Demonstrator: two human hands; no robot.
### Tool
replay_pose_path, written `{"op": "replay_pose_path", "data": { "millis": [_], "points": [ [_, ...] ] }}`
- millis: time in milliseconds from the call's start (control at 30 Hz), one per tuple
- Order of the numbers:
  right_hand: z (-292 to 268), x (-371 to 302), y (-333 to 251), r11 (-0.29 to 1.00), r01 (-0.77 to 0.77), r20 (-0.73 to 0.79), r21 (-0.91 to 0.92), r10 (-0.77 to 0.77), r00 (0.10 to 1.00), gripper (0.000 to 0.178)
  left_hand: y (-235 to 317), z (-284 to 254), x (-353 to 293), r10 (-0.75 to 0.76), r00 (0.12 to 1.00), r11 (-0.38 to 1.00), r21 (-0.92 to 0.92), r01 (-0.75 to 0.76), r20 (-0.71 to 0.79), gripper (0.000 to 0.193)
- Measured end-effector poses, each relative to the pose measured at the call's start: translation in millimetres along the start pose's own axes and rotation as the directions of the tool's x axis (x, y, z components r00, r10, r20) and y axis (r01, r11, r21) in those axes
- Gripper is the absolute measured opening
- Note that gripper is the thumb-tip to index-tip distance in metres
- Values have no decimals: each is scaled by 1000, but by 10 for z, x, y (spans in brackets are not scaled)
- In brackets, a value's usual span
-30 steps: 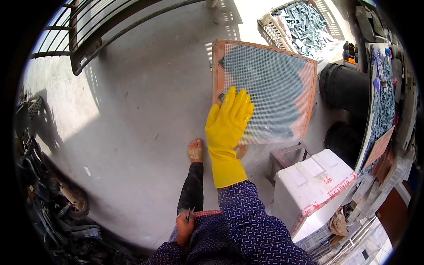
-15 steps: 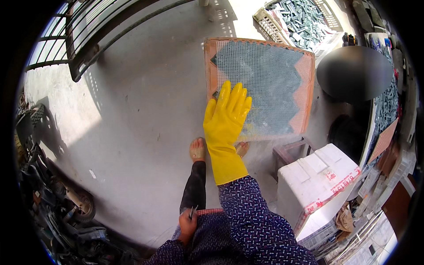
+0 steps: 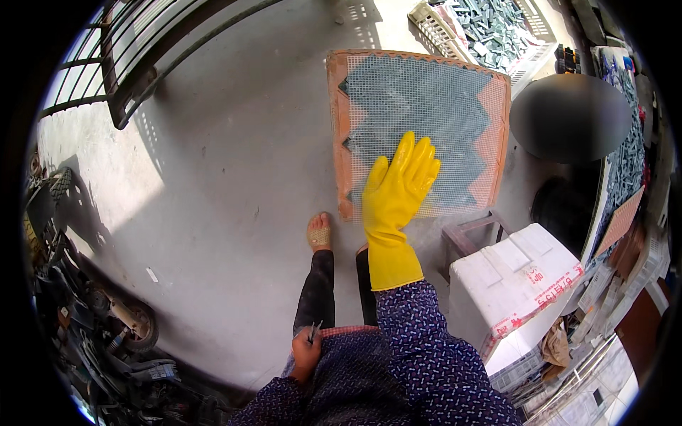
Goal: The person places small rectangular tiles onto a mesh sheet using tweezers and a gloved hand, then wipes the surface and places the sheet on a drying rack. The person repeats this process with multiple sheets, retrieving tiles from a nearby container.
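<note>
A: What is the right hand [image 3: 398,195] doing?

B: It wears a yellow rubber glove and lies flat, fingers spread, on the near part of the tile sheet [image 3: 419,128]. Its grip is open, closed around nothing. Half a second ago the palm sat at the sheet's near left corner; now it lies further in, over the grey tiles under the white mesh, so I judge it is pressing or smoothing the mesh down.

A: And the other hand?

B: The left hand [image 3: 307,348] is bare, held low at the waist, its grip closed on a small thin tool [image 3: 313,330]. It has not moved.

A: Where is the sheet?

B: On an orange board that seems to rest on a low stool [image 3: 472,231], in front of the person's feet.

A: Any packages or labels around it?

B: Right of the sheet and nearer the person stands a white foam box [image 3: 515,273], blocky, bound with white tape printed in red. Beyond the sheet, a pale plastic crate [image 3: 529,60] holds loose grey tiles. Right of the sheet, a long board of grey tiles [image 3: 629,167] leans on edge, with pale trays stacked below it.
</note>
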State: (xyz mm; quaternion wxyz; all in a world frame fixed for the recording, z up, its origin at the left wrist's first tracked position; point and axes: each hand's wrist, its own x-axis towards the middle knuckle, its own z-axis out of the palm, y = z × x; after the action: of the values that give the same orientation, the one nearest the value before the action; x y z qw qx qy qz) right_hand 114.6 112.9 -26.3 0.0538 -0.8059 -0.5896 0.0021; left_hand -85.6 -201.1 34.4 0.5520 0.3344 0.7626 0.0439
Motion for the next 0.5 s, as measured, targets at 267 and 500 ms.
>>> {"op": "replay_pose_path", "data": {
  "millis": [267,500],
  "points": [
    [58,42,-361,914,196,-40,354,-195,980,56,148,-35,23,-6,999,998,57,4,39,11],
    [-151,-143,439,949,241,213,203,-283,935,63,153,-39,17,-13,999,996,91,10,38,13]
  ]
}}
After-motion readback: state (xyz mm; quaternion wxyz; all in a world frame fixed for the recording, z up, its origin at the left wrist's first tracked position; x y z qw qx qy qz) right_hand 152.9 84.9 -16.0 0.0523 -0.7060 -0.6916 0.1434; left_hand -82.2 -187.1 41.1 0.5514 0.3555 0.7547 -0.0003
